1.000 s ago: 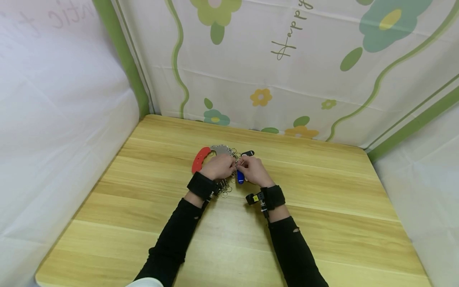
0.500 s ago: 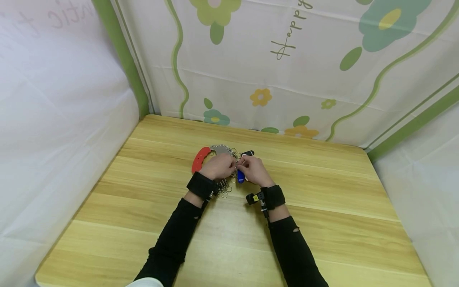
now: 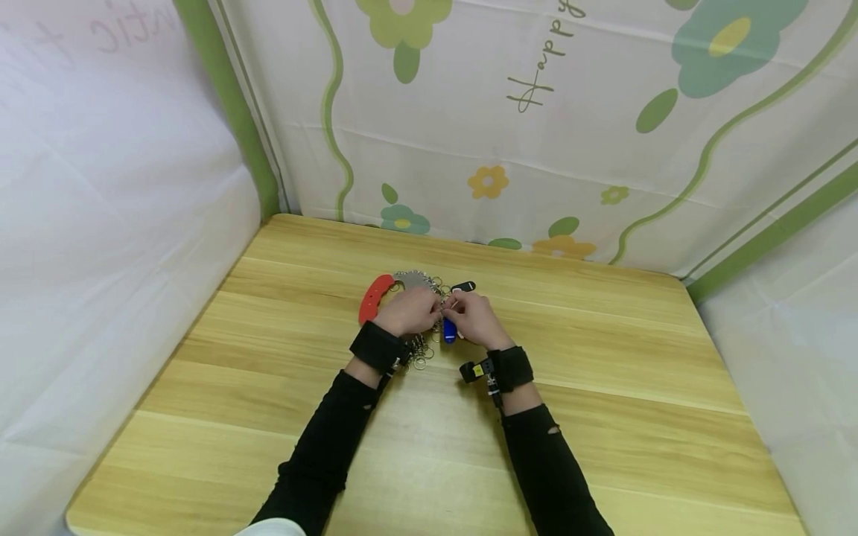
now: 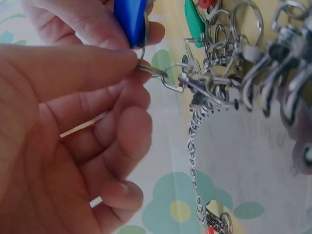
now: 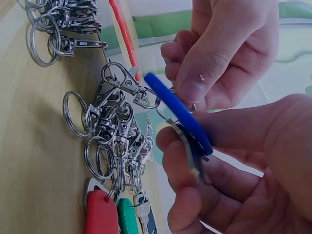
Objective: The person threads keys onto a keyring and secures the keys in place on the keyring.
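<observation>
My two hands meet at the middle of the wooden table (image 3: 603,372). My right hand (image 3: 469,316) (image 5: 195,146) pinches a blue key tag (image 3: 448,330) (image 5: 178,112) (image 4: 130,19) between thumb and fingers. My left hand (image 3: 409,311) (image 4: 131,66) pinches the small split ring (image 4: 152,72) at the tag's end. A silver snap clasp (image 4: 204,90) (image 5: 124,80) hangs from that ring, and a thin chain (image 4: 195,146) dangles below it. Both hands are lifted slightly above a heap of key rings and clasps (image 3: 418,351) (image 5: 112,136).
A red curved piece (image 3: 372,298) lies left of my hands and a black tag (image 3: 464,286) just behind them. Red (image 5: 101,214) and green (image 5: 126,217) tags lie among the rings. Flowered cloth walls (image 3: 536,134) enclose the table at the back and sides.
</observation>
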`<state>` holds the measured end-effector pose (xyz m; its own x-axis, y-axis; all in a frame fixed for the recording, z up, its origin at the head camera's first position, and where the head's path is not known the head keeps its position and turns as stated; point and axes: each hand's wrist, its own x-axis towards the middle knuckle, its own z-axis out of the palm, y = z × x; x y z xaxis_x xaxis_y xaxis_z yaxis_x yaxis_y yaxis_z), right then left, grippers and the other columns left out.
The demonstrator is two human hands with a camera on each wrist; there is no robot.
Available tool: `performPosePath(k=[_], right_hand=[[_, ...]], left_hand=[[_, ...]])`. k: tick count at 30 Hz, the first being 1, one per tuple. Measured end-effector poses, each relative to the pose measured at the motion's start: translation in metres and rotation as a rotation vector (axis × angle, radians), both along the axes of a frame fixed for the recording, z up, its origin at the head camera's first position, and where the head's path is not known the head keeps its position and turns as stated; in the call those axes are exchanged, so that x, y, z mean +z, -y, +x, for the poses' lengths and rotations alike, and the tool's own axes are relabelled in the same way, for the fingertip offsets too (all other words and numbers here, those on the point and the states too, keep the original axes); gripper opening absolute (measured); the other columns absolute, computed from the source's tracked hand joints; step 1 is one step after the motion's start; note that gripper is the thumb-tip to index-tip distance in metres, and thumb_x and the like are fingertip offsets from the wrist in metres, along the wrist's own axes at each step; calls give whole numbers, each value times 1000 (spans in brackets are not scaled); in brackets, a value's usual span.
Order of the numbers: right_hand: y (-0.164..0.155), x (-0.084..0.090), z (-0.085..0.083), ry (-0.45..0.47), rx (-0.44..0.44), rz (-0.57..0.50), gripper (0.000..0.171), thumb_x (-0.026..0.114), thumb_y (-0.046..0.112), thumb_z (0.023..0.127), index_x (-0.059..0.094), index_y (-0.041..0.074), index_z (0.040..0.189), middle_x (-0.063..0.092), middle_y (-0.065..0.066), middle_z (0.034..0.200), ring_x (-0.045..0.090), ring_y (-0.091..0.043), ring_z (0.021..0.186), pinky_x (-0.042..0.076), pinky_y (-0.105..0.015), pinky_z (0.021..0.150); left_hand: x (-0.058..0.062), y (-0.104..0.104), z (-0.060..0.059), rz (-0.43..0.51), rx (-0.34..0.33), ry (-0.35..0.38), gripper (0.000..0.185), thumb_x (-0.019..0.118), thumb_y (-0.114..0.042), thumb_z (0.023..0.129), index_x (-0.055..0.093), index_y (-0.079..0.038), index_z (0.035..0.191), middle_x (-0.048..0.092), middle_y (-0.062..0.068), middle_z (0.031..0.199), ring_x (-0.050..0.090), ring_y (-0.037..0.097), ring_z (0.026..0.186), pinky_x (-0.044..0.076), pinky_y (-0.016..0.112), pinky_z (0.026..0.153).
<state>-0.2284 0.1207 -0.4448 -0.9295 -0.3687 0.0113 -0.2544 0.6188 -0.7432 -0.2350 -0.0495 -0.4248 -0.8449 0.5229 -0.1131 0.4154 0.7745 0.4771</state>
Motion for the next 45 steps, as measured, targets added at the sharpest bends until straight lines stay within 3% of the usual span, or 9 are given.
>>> performPosePath(k=[6,18,27,36,45], right_hand=[[-1,0,0,24,-18,-6,6,60,16,94,63,13,90,64,-2,70,48,-17,44,39,-29,42],[0,2,1,-1,5,7,7,60,13,94,66,12,90,67,-5,85,55,-16,53,44,-30,47],[0,0,0,13,27,-11,7,60,13,94,66,12,92,67,-2,82,57,-16,59,44,-31,47],[0,-2,0,10,-28,-6,8,60,14,94,68,12,92,65,-3,78,51,-18,49,41,-31,43],[0,-2,0,-8,-17,1,9,61,13,93,70,12,93,65,-1,78,54,-17,51,43,-31,44]], left_hand=[[2,2,0,44,-10,4,32,55,-12,94,49,-14,62,37,-2,56,39,12,47,31,23,49],[4,1,2,26,-26,-11,29,53,-11,95,53,-13,66,38,-2,57,38,11,46,31,23,47],[4,1,2,30,-11,-6,31,53,-10,94,50,-13,63,38,-2,55,39,11,45,31,23,47],[4,2,1,33,-24,2,32,53,-11,94,48,-13,63,38,-1,57,39,12,48,31,23,49],[2,0,0,1,-39,-31,33,50,-11,96,49,-14,63,36,-2,56,37,11,47,30,23,49]])
